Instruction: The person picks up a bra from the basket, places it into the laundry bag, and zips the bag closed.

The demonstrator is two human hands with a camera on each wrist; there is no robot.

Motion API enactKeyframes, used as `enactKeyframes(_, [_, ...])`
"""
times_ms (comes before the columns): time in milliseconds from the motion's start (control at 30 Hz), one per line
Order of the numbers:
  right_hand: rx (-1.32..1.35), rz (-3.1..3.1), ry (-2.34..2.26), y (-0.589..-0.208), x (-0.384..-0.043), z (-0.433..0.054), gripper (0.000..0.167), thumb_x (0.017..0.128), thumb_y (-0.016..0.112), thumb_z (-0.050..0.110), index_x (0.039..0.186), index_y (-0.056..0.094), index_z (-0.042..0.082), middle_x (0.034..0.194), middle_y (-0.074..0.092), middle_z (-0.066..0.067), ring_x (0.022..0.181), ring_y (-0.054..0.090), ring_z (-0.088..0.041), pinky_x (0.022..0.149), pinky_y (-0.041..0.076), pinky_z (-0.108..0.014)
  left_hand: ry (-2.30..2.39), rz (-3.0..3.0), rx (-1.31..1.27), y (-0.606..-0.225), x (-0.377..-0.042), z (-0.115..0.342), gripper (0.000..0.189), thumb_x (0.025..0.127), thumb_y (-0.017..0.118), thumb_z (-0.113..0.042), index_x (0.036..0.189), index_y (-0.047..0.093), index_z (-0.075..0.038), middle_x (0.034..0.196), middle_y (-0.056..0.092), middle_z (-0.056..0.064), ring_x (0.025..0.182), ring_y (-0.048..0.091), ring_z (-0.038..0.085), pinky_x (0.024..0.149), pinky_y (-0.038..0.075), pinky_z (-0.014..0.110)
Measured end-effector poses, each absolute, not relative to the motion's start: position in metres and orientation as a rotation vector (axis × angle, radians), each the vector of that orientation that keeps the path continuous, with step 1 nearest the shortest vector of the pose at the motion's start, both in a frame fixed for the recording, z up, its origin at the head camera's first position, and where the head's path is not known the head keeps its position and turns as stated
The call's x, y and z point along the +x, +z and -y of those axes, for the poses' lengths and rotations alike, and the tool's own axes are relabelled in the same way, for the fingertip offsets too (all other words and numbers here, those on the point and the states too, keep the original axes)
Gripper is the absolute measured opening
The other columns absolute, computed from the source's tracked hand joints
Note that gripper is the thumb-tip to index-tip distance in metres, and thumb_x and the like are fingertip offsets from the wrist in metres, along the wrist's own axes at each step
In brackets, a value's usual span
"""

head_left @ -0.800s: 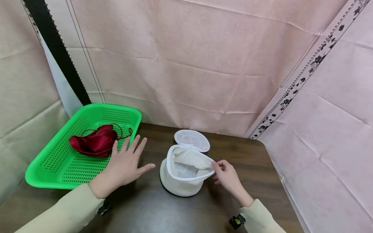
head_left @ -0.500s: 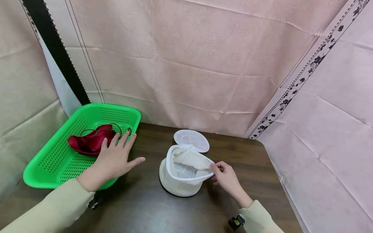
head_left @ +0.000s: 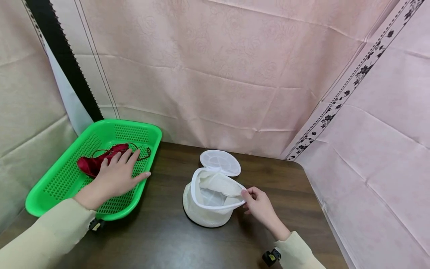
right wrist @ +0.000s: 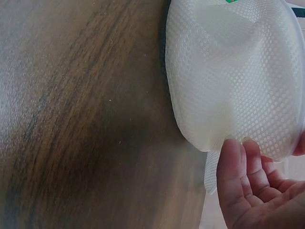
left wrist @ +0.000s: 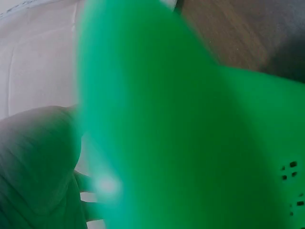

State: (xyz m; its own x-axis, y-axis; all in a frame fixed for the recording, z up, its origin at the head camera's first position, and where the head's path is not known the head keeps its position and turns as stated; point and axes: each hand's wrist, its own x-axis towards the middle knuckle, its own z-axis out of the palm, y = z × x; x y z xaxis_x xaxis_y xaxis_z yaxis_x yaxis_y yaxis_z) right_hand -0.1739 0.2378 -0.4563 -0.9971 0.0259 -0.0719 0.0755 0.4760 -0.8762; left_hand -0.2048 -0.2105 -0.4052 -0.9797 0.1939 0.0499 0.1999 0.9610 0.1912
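A dark red bra (head_left: 89, 166) with thin straps lies in the green plastic basket (head_left: 35, 207) at the left. My left hand (head_left: 112, 177) hovers over it, fingers spread and fairly straight, covering part of the bra in the head view. Mid-table stands a white mesh laundry bag (head_left: 205, 216), its round lid (head_left: 220, 162) flipped back behind the mouth. With thumb and fingers, my right hand (head_left: 260, 205) pinches the bag's rim on its right side. The right wrist view shows fingertips (right wrist: 231, 145) against the mesh. In the left wrist view, the basket's blurred edge (left wrist: 162, 119) hides most of the hand.
Underneath is a dark wooden table (head_left: 161, 239). A pale pink cloth (head_left: 215, 93) hangs behind it, and another cloth (head_left: 376, 149) with a black floral border closes off the right side. The basket's raised rim stands near my left forearm.
My left hand has moved left, from beside the basket's right edge to over the bra. My right hand keeps its pinch on the laundry bag's rim.
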Motion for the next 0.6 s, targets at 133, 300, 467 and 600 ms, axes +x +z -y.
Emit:
enactKeyframes(133, [0.099, -2.655, -1.577, -0.456, -0.173, -0.238, 0.023, 0.098, 0.058, 0.025, 0.095, 0.063, 0.003, 0.074, 0.06, -0.011, 0.067, 0.063, -0.03, 0.054, 0.055, -0.04, -0.303, 3.097, -0.304, -0.4, -0.208, 0.215, 0.098, 0.087, 0.044, -0.073, 0.152, 0.021, -0.003, 0.152, 0.022, 0.029, 0.132, 0.018, 0.056, 0.096, 0.013, 0.076])
enactKeyframes(300, [0.107, -2.663, -1.574, -0.458, -0.173, -0.239, 0.023, 0.098, 0.058, 0.025, 0.095, 0.063, 0.003, 0.073, 0.06, -0.011, 0.066, 0.062, -0.028, 0.054, 0.055, -0.04, -0.285, 3.117, -0.316, -0.393, -0.215, 0.217, 0.101, 0.085, 0.045, -0.074, 0.153, 0.019, -0.003, 0.152, 0.021, 0.029, 0.133, 0.016, 0.056, 0.095, 0.012, 0.077])
enactKeyframes(467, [0.089, -2.664, -1.581, -0.459, -0.172, -0.239, 0.022, 0.097, 0.059, 0.025, 0.094, 0.063, 0.003, 0.073, 0.061, -0.012, 0.065, 0.062, -0.028, 0.053, 0.054, -0.039, -0.275, 3.115, -0.332, -0.394, -0.228, 0.224, 0.102, 0.084, 0.047, -0.075, 0.152, 0.021, -0.003, 0.15, 0.023, 0.029, 0.131, 0.02, 0.055, 0.093, 0.016, 0.077])
enactKeyframes(600, [0.078, -2.661, -1.581, -0.46, -0.171, -0.238, 0.021, 0.097, 0.059, 0.024, 0.093, 0.063, 0.004, 0.073, 0.061, -0.013, 0.064, 0.062, -0.027, 0.053, 0.054, -0.039, -0.278, 3.147, -0.346, -0.4, -0.241, 0.233, 0.102, 0.084, 0.051, -0.073, 0.152, 0.02, -0.002, 0.15, 0.023, 0.029, 0.13, 0.021, 0.056, 0.092, 0.017, 0.078])
